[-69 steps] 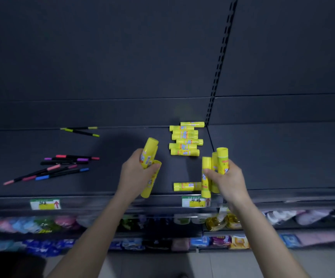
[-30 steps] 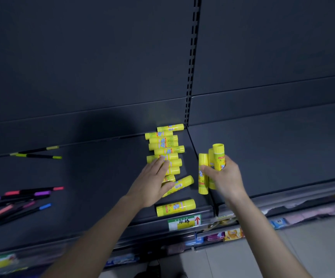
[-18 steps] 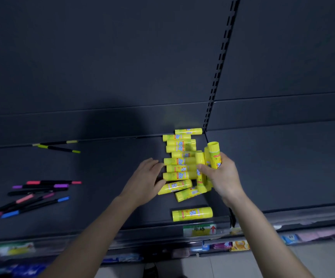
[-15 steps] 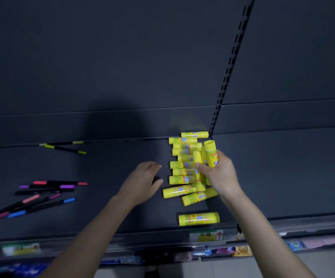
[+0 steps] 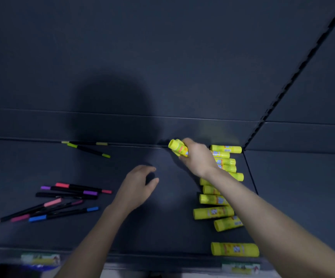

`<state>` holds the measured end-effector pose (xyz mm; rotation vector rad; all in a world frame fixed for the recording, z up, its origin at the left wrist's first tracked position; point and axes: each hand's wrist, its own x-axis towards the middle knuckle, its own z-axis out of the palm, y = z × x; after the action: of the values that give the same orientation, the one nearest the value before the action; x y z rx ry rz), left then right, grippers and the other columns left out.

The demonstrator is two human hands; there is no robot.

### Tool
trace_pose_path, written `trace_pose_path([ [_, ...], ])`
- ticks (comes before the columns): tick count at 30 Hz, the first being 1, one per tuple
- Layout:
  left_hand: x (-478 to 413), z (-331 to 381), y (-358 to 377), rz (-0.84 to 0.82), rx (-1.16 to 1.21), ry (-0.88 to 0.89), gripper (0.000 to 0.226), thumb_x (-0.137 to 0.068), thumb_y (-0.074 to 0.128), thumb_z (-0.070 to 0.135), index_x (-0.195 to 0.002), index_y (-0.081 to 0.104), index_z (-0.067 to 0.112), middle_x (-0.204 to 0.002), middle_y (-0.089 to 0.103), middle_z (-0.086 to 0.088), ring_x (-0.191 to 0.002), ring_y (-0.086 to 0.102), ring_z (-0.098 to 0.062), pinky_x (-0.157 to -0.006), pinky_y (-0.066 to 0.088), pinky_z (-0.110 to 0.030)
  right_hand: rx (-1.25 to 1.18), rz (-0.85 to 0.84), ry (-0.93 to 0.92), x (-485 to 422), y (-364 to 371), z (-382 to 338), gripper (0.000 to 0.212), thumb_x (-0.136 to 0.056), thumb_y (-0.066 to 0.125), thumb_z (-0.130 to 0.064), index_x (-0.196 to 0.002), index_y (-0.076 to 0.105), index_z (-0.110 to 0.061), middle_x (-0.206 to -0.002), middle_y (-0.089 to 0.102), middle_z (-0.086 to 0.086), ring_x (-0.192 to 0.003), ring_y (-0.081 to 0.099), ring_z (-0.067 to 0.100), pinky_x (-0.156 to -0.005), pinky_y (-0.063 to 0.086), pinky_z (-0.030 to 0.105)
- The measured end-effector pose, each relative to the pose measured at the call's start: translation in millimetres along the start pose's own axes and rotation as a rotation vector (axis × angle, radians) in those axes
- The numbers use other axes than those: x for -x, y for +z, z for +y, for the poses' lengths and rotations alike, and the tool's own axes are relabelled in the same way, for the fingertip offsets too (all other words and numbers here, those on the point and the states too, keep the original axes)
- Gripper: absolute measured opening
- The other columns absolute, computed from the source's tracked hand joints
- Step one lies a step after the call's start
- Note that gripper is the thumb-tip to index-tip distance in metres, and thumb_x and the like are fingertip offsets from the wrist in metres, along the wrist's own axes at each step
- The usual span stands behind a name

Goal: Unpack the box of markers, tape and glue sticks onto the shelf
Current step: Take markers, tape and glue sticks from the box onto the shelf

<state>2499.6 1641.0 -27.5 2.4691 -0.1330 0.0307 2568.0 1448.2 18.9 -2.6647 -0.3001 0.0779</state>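
On the shelf (image 5: 172,227), markers (image 5: 68,194) lie left. The right forearm (image 5: 263,213) covers part of the glue-stick pile (image 5: 212,212); the right hand (image 5: 197,159) grips one stick (image 5: 177,147), while the left hand (image 5: 136,187) hangs loosely curled, empty.

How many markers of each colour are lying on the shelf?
Yellow-green markers: 2
Red marker: 1
Purple marker: 1
Black marker: 1
Pink markers: 2
Blue marker: 1
Total: 8
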Motion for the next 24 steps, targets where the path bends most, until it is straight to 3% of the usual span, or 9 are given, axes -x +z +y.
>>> trace_pose_path([
  [4, -2, -14, -9, 0.017, 0.015, -0.008, 0.032, -0.087, 0.065, 0.022, -0.116, 0.063, 0.011, -0.117, 0.062, 0.001, -0.109, 0.056, -0.011, -0.089, 0.032, -0.012, 0.297, -0.085, -0.092, -24, 18, -2, 0.03, -0.085, 0.053, -0.01, -0.114, 0.047, -0.009, -0.11, 0.062, 0.016, -0.1, 0.058, 0.039, -0.07, 0.041, 0.036],
  [8, -4, -22, -14, 0.03, 0.023, -0.02, 0.032, -0.087, 0.065, 0.021, -0.117, 0.063, 0.009, -0.117, 0.062, 0.001, -0.109, 0.056, -0.011, -0.087, 0.03, -0.009, 0.497, -0.095, -0.141, -35, 30, 1, 0.038, -0.08, 0.049, -0.001, -0.117, 0.046, -0.009, -0.114, 0.06, 0.013, -0.105, 0.056, 0.035, -0.081, 0.042, 0.036],
  [10, -5, -25, -15, 0.025, 0.02, -0.016, 0.032, -0.087, 0.065, 0.021, -0.116, 0.063, 0.008, -0.117, 0.063, -0.001, -0.11, 0.056, -0.013, -0.088, 0.03, -0.011, 0.512, -0.113, -0.139, -37, 34, 4, 0.037, -0.082, 0.05, -0.005, -0.119, 0.045, -0.011, -0.116, 0.058, 0.011, -0.109, 0.053, 0.033, -0.085, 0.04, 0.037],
  [12, -6, -27, -15, 0.016, 0.019, -0.014, 0.032, -0.087, 0.065, 0.02, -0.116, 0.063, 0.008, -0.117, 0.063, -0.002, -0.11, 0.056, -0.015, -0.089, 0.031, -0.013, 0.488, -0.154, -0.114, -37, 36, 6, 0.042, -0.088, 0.057, -0.02, -0.126, 0.042, -0.013, -0.122, 0.054, 0.009, -0.115, 0.048, 0.031, -0.089, 0.037, 0.039],
  [14, -7, -29, -15, 0.01, 0.024, -0.022, 0.032, -0.088, 0.064, 0.021, -0.117, 0.063, 0.008, -0.118, 0.062, -0.001, -0.111, 0.056, -0.014, -0.09, 0.031, -0.013, 0.45, -0.2, -0.084, -34, 36, 6, 0.06, -0.087, 0.062, -0.039, -0.136, 0.034, -0.017, -0.128, 0.049, 0.008, -0.12, 0.044, 0.031, -0.094, 0.034, 0.043],
  [17, -7, -30, -15, -0.001, 0.038, -0.037, 0.032, -0.088, 0.064, 0.021, -0.118, 0.063, 0.009, -0.119, 0.062, -0.001, -0.112, 0.055, -0.014, -0.09, 0.03, -0.012, 0.436, -0.249, -0.085, -29, 34, 4, 0.084, -0.082, 0.064, -0.052, -0.146, 0.02, -0.021, -0.135, 0.043, 0.008, -0.127, 0.037, 0.03, -0.1, 0.029, 0.045],
  [20, -7, -29, -16, -0.004, 0.051, -0.045, 0.033, -0.088, 0.064, 0.022, -0.118, 0.062, 0.01, -0.12, 0.061, -0.001, -0.114, 0.055, -0.014, -0.092, 0.031, -0.012, 0.42, -0.283, -0.085, -25, 32, 4, 0.089, -0.081, 0.064, -0.053, -0.149, 0.014, -0.024, -0.139, 0.039, 0.007, -0.13, 0.033, 0.029, -0.105, 0.024, 0.046],
  [24, -7, -27, -19, -0.006, 0.059, -0.055, 0.034, -0.089, 0.062, 0.023, -0.121, 0.061, 0.011, -0.123, 0.059, 0.001, -0.115, 0.053, -0.011, -0.091, 0.029, -0.01, 0.432, -0.27, -0.08, -23, 33, 4, 0.075, -0.088, 0.06, -0.04, -0.148, 0.017, -0.025, -0.14, 0.04, 0.009, -0.131, 0.033, 0.029, -0.109, 0.021, 0.048],
])
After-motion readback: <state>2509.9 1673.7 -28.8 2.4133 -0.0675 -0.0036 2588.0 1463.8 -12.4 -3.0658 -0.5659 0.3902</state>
